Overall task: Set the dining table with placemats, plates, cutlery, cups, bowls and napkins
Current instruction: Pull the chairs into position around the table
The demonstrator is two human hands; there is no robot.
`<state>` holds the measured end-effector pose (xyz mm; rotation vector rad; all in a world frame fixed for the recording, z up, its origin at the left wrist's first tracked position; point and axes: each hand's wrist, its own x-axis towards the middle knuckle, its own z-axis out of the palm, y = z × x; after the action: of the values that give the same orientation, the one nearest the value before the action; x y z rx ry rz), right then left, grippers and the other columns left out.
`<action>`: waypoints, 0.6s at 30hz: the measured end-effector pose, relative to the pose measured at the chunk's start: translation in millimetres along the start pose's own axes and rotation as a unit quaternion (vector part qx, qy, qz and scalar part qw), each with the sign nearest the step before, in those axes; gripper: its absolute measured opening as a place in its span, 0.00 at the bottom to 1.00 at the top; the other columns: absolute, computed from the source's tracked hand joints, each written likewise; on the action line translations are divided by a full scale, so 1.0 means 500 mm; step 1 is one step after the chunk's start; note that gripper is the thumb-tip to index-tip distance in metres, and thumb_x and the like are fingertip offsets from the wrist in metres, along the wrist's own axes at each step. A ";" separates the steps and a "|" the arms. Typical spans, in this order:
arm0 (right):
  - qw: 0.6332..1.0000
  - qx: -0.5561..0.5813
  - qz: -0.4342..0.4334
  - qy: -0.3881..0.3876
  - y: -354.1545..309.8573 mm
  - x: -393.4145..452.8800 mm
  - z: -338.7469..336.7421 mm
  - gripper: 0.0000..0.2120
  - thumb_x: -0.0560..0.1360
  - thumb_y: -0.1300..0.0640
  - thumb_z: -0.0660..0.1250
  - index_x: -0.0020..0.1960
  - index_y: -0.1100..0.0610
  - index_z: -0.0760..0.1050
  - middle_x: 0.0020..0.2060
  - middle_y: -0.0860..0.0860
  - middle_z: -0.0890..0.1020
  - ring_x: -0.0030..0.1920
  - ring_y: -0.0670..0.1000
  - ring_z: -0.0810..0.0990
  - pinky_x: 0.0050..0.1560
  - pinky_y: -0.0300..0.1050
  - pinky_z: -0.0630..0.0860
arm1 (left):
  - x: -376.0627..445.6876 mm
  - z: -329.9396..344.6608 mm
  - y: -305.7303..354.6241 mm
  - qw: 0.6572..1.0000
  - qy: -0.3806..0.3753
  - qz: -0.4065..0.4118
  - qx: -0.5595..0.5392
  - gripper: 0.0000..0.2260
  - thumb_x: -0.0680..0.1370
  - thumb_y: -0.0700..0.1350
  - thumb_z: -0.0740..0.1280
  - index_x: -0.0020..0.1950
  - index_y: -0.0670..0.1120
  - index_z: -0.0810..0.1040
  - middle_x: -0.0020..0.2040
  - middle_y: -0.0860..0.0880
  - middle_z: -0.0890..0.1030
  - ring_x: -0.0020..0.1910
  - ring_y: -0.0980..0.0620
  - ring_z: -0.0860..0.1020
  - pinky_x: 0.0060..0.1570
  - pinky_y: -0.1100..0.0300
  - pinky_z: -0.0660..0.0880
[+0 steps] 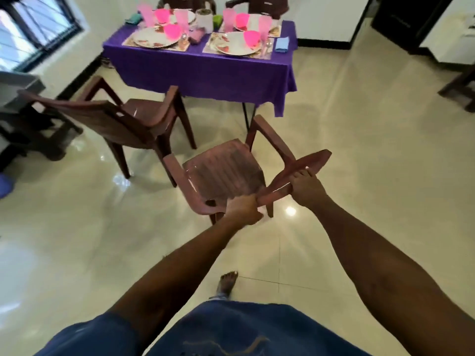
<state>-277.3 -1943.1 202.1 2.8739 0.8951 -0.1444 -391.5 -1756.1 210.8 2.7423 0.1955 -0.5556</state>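
A brown plastic chair (221,176) stands on the tiled floor in front of me, facing the table. My left hand (243,208) grips the left end of its backrest and my right hand (305,187) grips the backrest's top edge. Beyond it stands the dining table under a purple cloth (205,70). The table carries placemats (209,47), patterned plates (151,37), pink bowls (252,38), pink cups (264,28), a blue napkin (282,44) and a teal napkin (133,19).
A second brown chair (120,116) stands to the left, near the table's front left corner. Two more chairs (257,3) sit behind the table. A window (30,29) is at far left, dark furniture (457,91) at right. My bare foot (227,282) is on the glossy floor.
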 end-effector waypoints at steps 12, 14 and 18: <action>0.994 0.034 -0.059 0.081 -0.156 -0.048 0.007 0.06 0.63 0.58 0.71 0.39 0.58 0.78 0.35 0.54 0.81 0.40 0.58 0.78 0.44 0.50 0.72 | -0.037 0.001 -0.211 0.975 0.143 0.006 0.171 0.10 0.80 0.51 0.62 0.56 0.53 0.80 0.48 0.50 0.84 0.46 0.46 0.83 0.44 0.54 0.78; 0.994 0.064 -0.060 0.058 -0.167 -0.018 -0.005 0.08 0.68 0.59 0.67 0.46 0.57 0.79 0.42 0.54 0.83 0.47 0.58 0.77 0.50 0.52 0.71 | -0.028 -0.018 -0.254 0.971 0.153 0.002 0.184 0.08 0.80 0.49 0.63 0.54 0.53 0.81 0.47 0.50 0.84 0.48 0.46 0.82 0.52 0.51 0.77; 0.988 0.083 -0.107 0.067 -0.193 0.052 -0.014 0.14 0.71 0.60 0.64 0.56 0.57 0.76 0.52 0.55 0.81 0.54 0.58 0.74 0.55 0.52 0.69 | 0.012 -0.069 -0.350 0.963 0.173 -0.032 0.203 0.08 0.78 0.49 0.67 0.55 0.54 0.83 0.53 0.51 0.83 0.63 0.46 0.75 0.68 0.43 0.63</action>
<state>-310.5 -1848.9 196.8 2.9598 1.2757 -0.0494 -408.6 -1580.2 186.4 3.2308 0.2822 -0.1323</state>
